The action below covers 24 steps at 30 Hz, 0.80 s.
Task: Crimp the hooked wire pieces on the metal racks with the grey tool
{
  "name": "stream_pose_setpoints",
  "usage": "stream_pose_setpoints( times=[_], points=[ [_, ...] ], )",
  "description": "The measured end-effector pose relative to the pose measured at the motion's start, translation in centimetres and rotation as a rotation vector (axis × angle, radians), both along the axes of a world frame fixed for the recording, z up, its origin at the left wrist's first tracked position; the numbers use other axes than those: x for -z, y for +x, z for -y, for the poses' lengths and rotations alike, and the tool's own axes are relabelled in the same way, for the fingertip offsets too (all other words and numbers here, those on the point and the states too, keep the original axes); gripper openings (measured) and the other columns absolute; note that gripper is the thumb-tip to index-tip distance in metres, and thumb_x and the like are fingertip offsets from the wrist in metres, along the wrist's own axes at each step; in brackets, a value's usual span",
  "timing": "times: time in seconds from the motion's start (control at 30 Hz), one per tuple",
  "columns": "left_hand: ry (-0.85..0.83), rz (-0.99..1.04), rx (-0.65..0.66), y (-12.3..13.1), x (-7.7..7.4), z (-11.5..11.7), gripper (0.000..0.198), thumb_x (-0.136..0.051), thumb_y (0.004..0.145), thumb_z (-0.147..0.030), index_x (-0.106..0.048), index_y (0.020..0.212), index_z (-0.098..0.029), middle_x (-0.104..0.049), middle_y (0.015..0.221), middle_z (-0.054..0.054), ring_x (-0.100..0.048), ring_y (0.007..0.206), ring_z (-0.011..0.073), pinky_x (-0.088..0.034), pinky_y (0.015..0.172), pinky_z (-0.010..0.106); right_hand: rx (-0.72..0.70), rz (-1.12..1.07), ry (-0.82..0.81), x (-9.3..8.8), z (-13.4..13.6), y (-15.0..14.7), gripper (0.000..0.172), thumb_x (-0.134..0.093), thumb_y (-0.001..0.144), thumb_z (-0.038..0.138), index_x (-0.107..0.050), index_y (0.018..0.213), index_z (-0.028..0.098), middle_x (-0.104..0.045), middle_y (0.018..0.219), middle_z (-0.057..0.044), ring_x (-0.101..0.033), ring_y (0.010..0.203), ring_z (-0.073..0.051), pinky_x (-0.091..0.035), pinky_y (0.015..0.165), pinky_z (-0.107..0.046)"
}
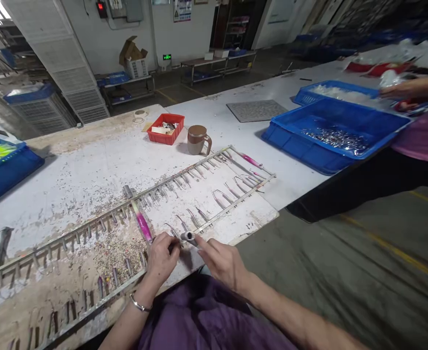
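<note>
A long metal rack (206,167) with many wire hooks lies across the white table (86,165). A pink and purple fishing lure (142,223) hangs on one hook near the front. My left hand (162,260) is closed right beside that lure, at the rack's front rail. My right hand (219,260) pinches a small silver metal piece (188,236) between thumb and forefinger; my left fingertips touch its other end. Another pink lure (250,159) lies at the rack's far right end.
A brown mug (197,139) and a red tray (166,128) stand behind the rack. Blue bins (330,133) with small shiny parts sit at the right, where another person's arm (411,88) reaches. A blue crate (2,163) is at the left. The table edge runs just before my hands.
</note>
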<state>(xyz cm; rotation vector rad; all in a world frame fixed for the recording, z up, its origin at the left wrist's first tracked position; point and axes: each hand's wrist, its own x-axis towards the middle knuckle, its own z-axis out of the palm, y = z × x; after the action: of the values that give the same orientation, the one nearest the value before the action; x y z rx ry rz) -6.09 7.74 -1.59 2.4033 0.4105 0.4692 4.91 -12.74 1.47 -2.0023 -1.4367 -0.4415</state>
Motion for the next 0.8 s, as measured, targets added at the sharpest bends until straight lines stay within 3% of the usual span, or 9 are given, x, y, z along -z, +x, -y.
stream_pose_setpoints(
  times=[0.1, 0.23, 0.4, 0.6, 0.7, 0.8],
  points=[
    [-0.010, 0.008, 0.006, 0.0, -0.1, 0.0, 0.015, -0.060, 0.092, -0.016, -0.073, 0.086, -0.023, -0.071, 0.083, 0.002, -0.070, 0.083, 0.0192, -0.055, 0.076, 0.032, -0.007, -0.032, -0.030, -0.2, 0.0, 0.1, 0.041, -0.046, 0.112, 0.021, -0.056, 0.152, 0.018, -0.063, 0.073, 0.001, -0.059, 0.058, -0.016, -0.044, 0.051, -0.026],
    [-0.001, 0.000, -0.016, 0.0, 0.0, 0.0, 0.014, -0.060, 0.092, -0.017, -0.072, 0.084, -0.021, -0.069, 0.082, 0.003, -0.069, 0.081, 0.0192, -0.053, 0.073, 0.032, 0.002, -0.068, 0.145, -0.6, 0.5, 0.2, 0.055, -0.048, 0.110, 0.018, -0.041, 0.164, 0.019, -0.064, 0.079, -0.001, -0.059, 0.062, -0.017, -0.048, 0.055, -0.027],
    [-0.012, 0.026, -0.015, 0.0, 0.2, 0.0, 0.016, -0.061, 0.088, -0.014, -0.074, 0.087, -0.022, -0.069, 0.082, 0.002, -0.069, 0.083, 0.0194, -0.053, 0.076, 0.032, 0.050, -0.031, -0.007, 0.6, 1.5, 0.1, 0.041, -0.049, 0.111, 0.023, -0.061, 0.150, 0.022, -0.061, 0.069, -0.001, -0.057, 0.054, -0.016, -0.039, 0.045, -0.028],
    [-0.013, 0.054, -0.045, 0.1, 0.6, 0.1, 0.015, -0.060, 0.089, -0.016, -0.073, 0.086, -0.022, -0.069, 0.082, 0.002, -0.067, 0.081, 0.0192, -0.053, 0.076, 0.032, 0.073, -0.082, 0.168, 0.2, 1.8, 0.1, 0.057, -0.050, 0.107, 0.014, -0.044, 0.163, 0.020, -0.063, 0.079, -0.001, -0.059, 0.060, -0.017, -0.048, 0.054, -0.028],
    [-0.008, 0.042, -0.056, 0.1, 0.7, 0.1, 0.015, -0.060, 0.089, -0.016, -0.073, 0.083, -0.022, -0.067, 0.079, 0.002, -0.067, 0.079, 0.0195, -0.052, 0.075, 0.032, 0.057, -0.006, 0.076, 0.3, 1.3, 0.2, 0.047, -0.047, 0.110, 0.021, -0.051, 0.157, 0.020, -0.059, 0.071, 0.002, -0.055, 0.054, -0.015, -0.041, 0.046, -0.026],
    [-0.007, 0.018, -0.058, 0.1, 0.5, 0.1, 0.014, -0.061, 0.089, -0.015, -0.073, 0.084, -0.022, -0.068, 0.080, 0.003, -0.068, 0.081, 0.0203, -0.052, 0.075, 0.033, 0.057, -0.015, 0.043, 0.3, 1.4, 0.5, 0.050, -0.050, 0.110, 0.020, -0.049, 0.160, 0.020, -0.058, 0.071, 0.003, -0.056, 0.056, -0.015, -0.041, 0.049, -0.026]
  ],
)
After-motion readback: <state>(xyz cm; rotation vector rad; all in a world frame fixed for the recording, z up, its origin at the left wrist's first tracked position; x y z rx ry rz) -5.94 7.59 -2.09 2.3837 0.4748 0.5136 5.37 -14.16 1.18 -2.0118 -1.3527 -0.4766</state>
